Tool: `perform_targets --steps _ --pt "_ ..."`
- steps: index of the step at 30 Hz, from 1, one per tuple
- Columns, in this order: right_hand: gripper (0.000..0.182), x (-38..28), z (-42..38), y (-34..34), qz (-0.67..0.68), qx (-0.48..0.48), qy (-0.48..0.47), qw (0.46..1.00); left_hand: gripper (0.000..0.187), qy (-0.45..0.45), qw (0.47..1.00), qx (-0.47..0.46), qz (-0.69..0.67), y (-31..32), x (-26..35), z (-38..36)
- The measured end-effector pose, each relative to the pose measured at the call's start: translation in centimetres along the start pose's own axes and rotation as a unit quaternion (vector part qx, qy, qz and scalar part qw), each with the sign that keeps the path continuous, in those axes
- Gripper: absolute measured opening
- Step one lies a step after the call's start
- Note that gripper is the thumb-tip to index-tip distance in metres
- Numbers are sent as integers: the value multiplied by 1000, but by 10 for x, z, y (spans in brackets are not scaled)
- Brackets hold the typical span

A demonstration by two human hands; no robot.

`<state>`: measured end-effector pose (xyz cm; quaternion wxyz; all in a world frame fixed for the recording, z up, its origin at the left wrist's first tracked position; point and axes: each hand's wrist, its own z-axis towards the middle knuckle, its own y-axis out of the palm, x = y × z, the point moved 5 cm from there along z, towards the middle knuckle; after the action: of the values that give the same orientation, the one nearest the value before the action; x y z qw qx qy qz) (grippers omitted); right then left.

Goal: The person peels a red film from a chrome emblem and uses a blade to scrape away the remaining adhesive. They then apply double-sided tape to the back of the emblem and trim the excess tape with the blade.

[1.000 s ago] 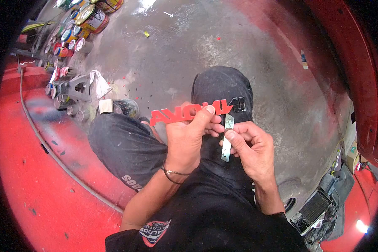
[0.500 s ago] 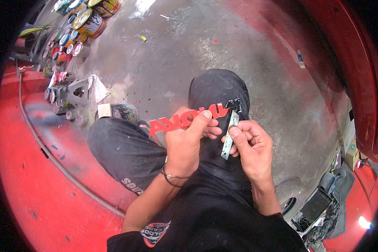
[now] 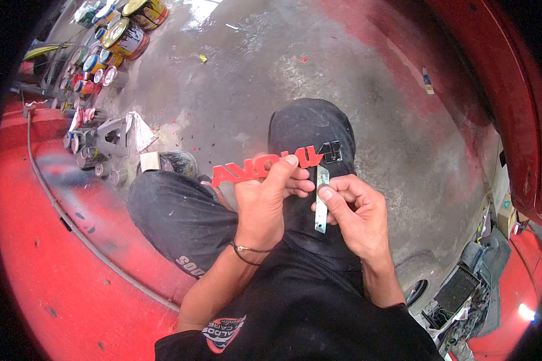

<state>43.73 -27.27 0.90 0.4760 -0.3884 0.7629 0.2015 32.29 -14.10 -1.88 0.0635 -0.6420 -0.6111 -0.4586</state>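
Observation:
My left hand (image 3: 265,189) is closed on a lettered emblem (image 3: 244,172), thumb on its top face and fingers behind. Most of its joined letters are red, while those at the right end (image 3: 331,153) are black. My right hand (image 3: 358,213) pinches a flat, narrow metal blade (image 3: 321,210) between thumb and fingers. The blade stands nearly upright, its upper end right at the emblem's lower edge near the border of red and black. Both hands are above my dark-trousered knee (image 3: 311,123).
Paint cans (image 3: 124,37) crowd the upper left, with a white cloth (image 3: 140,132) below them. Red painted panels flank me at the left (image 3: 48,240) and right (image 3: 527,108). Car parts, including a radiator (image 3: 456,289), lie at the lower right on the grey floor.
The blade has shifted a little left and turned more upright against the emblem. My right hand has moved slightly left with it; my left hand keeps its grip.

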Motion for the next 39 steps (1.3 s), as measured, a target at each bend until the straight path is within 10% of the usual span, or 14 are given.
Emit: perform_targets --steps 23,39 --pt "15 -14 -2 -1 8 -3 8 1000 16 66 996 -23 53 5 1 -6" --pt "20 -24 -11 7 -53 42 -15 998 13 385 884 -122 237 5 3 -35"
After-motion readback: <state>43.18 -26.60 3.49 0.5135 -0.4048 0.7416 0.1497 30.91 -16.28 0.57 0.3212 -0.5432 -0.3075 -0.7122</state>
